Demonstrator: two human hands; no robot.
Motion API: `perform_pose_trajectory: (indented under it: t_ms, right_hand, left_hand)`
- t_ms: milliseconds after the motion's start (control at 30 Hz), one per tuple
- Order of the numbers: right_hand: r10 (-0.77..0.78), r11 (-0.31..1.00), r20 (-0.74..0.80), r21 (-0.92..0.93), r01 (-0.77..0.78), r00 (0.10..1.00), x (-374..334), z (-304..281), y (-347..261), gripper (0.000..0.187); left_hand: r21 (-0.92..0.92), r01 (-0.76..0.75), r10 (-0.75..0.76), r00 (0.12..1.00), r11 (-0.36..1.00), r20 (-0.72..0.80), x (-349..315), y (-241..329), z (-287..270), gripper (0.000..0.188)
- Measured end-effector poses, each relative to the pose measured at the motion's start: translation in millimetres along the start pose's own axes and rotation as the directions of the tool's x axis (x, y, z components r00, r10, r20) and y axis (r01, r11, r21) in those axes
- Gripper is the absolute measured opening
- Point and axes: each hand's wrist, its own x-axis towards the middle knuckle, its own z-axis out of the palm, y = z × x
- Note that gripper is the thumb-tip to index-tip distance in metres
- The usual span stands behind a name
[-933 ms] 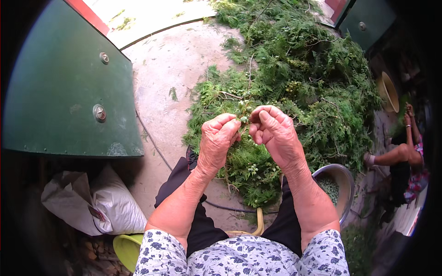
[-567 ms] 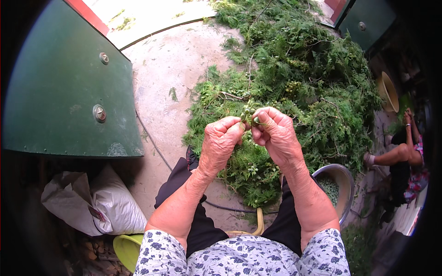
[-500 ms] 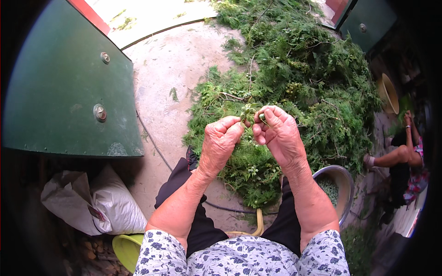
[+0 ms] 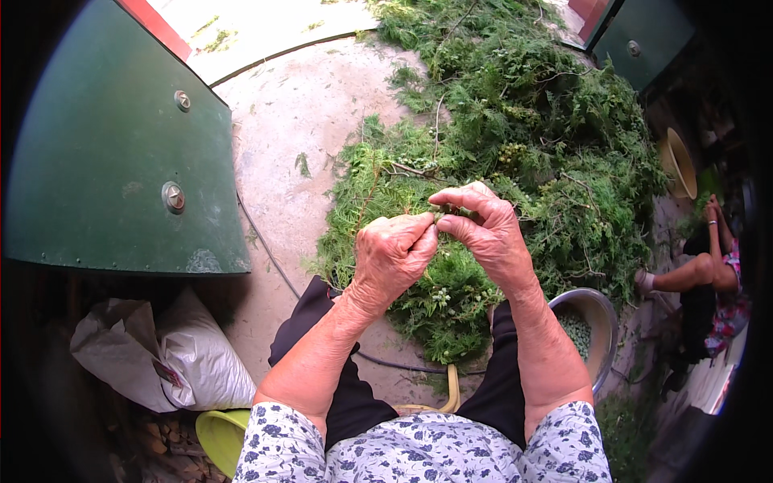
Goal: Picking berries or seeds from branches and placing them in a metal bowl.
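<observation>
My left hand (image 4: pixel 394 253) is closed in a pinch on an evergreen sprig (image 4: pixel 372 187), whose feathery frond appears to stick out beyond the knuckles. My right hand (image 4: pixel 487 229) meets it fingertip to fingertip. Its thumb and curved forefinger close around small green cones (image 4: pixel 452 211), partly hidden by the fingers. Both hands are raised over a leafy evergreen branch (image 4: pixel 443 314) lying between my knees. By my right knee stands a metal basin (image 4: pixel 608 322) holding many small, pale green cones (image 4: pixel 574 332).
A large heap of cut evergreen branches (image 4: pixel 555 137) covers the floor ahead and right. At left stand a green metal door (image 4: pixel 105 161), a white sack (image 4: pixel 201 354) and a yellow-green basin (image 4: pixel 217 439). Another person (image 4: pixel 708 274) sits at far right near a tan basin (image 4: pixel 678 163).
My right forefinger has come over toward the left hand, and the fingertips now meet. My left hand has turned slightly, and a frond now shows beyond it.
</observation>
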Motion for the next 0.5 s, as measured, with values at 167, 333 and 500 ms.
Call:
perform_pose_trajectory:
  t_ms: [167, 333, 500]
  right_hand:
    - [0.157, 0.969, 0.081, 0.178, -0.170, 0.984, -2, 3, -1, 0.018]
    - [0.395, 0.615, 0.203, 0.666, -0.422, 0.896, -2, 3, 7, 0.016]
    - [0.363, 0.336, 0.180, 0.890, -0.309, 0.914, 0, -4, 3, 0.015]
  left_hand:
    - [-0.201, 0.178, -0.166, 0.983, 0.963, 0.075, -1, 3, -5, 0.013]
    - [-0.373, 0.330, -0.303, 0.944, 0.867, 0.131, 0, 3, -10, 0.015]
    - [-0.548, 0.518, -0.498, 0.844, 0.657, 0.200, 0, 5, -10, 0.019]
